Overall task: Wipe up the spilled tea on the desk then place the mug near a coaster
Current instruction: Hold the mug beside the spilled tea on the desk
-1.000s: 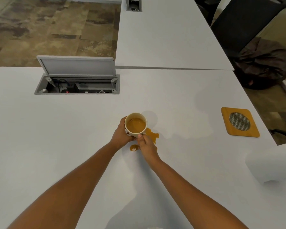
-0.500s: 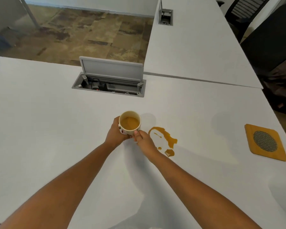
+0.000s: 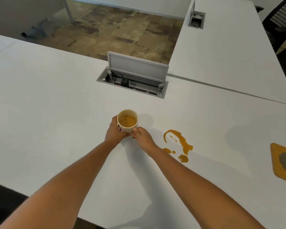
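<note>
Both hands hold a mug (image 3: pixel 127 121) of tea above the white desk (image 3: pixel 48 103): left hand (image 3: pixel 114 133) fingers curled round it, right hand (image 3: pixel 141 136) pinching its side, left of spilled tea (image 3: pixel 178 142); coaster (image 3: pixel 283 162) lies far right.

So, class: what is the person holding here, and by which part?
The mug of tea, in both hands: the left hand wraps its side wall, the right hand pinches it near the rim on the opposite side.

The mug (image 3: pixel 127 121) sits mid-frame on the counter (image 3: pixel 48 100), held between both hands. The spilled tea (image 3: pixel 178 142) lies to its lower right, the coaster (image 3: pixel 283 161) at the right edge, the cable box (image 3: pixel 134 80) above the mug.
</note>
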